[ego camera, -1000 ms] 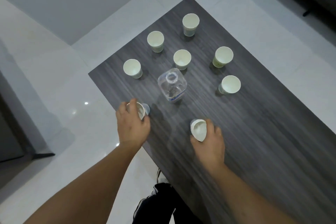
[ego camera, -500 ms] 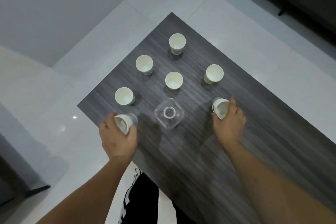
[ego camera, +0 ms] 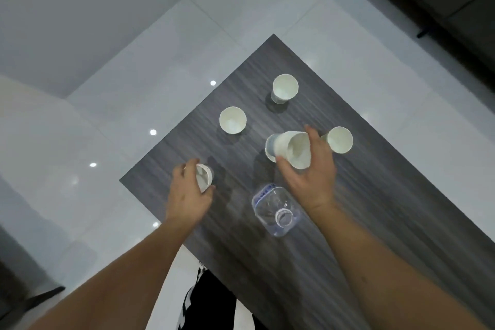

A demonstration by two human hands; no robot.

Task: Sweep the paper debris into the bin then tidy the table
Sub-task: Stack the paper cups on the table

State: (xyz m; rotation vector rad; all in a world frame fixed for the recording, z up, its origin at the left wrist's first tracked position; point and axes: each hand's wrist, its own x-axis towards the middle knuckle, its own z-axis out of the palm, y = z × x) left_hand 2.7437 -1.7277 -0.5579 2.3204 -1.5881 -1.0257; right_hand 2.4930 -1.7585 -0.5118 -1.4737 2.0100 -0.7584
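Nearest you on the dark wood-grain tabletop (ego camera: 375, 222) stands a clear plastic bottle (ego camera: 277, 211), uncapped, its mouth facing up, just in front of your right wrist. Your left hand (ego camera: 187, 195) sits near the tabletop's left corner, fingers curled around a white paper cup (ego camera: 203, 177) that is tipped with its mouth toward you. Your right hand (ego camera: 312, 177), past the bottle, grips a tilted stack of cups (ego camera: 290, 149) between thumb and fingers; the open mouth faces you, and at least one more cup base shows at the stack's far end. Just to the right of that hand, a cup (ego camera: 338, 139) stands on the tabletop, partly hidden by your fingers. Farther out, a cup (ego camera: 232, 120) stands upright, and farthest of all another upright cup (ego camera: 284, 88). Pale glossy floor tiles (ego camera: 134, 104) surround the tabletop.
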